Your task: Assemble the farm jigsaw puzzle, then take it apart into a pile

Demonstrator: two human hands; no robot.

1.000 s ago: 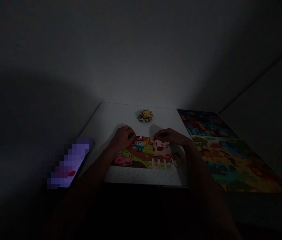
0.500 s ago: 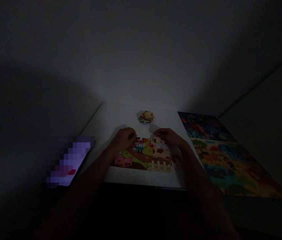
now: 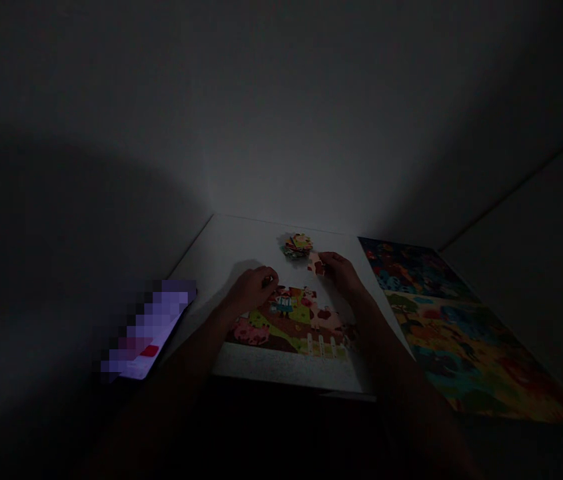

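Observation:
A partly assembled jigsaw puzzle [image 3: 294, 321] of a farm scene, with a pig, a figure, a cow and a white fence, lies on a white board [image 3: 256, 257]. My right hand [image 3: 340, 275] sits beyond the puzzle's far edge, pinching a pink puzzle piece with dark red spots [image 3: 316, 264]. My left hand [image 3: 252, 291] rests curled at the far left edge of the puzzle; the dim light hides whether its fingers hold anything. A small pile of loose puzzle pieces [image 3: 298, 246] lies just beyond my right hand.
A large, colourful picture sheet [image 3: 461, 327] lies to the right of the board. A phone with a pixelated screen [image 3: 148, 330] lies to the left. Walls rise close behind the board, and the room is dim.
My right hand has moved away from the puzzle toward the pile, carrying the pink piece. The whole scene sits slightly lower in the view.

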